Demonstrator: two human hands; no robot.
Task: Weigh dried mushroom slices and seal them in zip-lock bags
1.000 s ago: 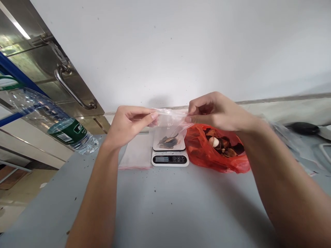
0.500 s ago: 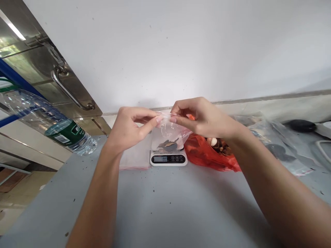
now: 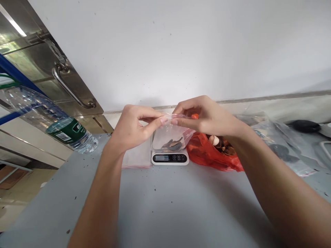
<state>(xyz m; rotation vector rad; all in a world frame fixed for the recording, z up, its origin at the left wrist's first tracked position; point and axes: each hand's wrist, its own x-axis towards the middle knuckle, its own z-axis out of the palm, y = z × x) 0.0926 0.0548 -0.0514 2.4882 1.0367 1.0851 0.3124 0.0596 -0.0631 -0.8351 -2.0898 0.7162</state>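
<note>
My left hand (image 3: pixel 134 126) and my right hand (image 3: pixel 201 115) both pinch the top edge of a small clear zip bag (image 3: pixel 170 136), fingertips almost touching at its middle. The bag hangs above a small white digital scale (image 3: pixel 170 158) and holds a few dark dried pieces at its bottom. Right of the scale lies an open red plastic bag (image 3: pixel 207 155) with dark dried pieces and one pale piece inside.
A flat stack of clear empty bags (image 3: pixel 137 156) lies left of the scale. A plastic water bottle (image 3: pixel 49 119) stands at the left on the grey table (image 3: pixel 165 203). More filled clear bags (image 3: pixel 279 144) lie at the right. A steel door with a handle (image 3: pixel 69 89) is far left.
My right hand has slid left along the bag's top edge toward my left hand, so the fingertips now nearly meet. The bag hangs lower, close over the scale.
</note>
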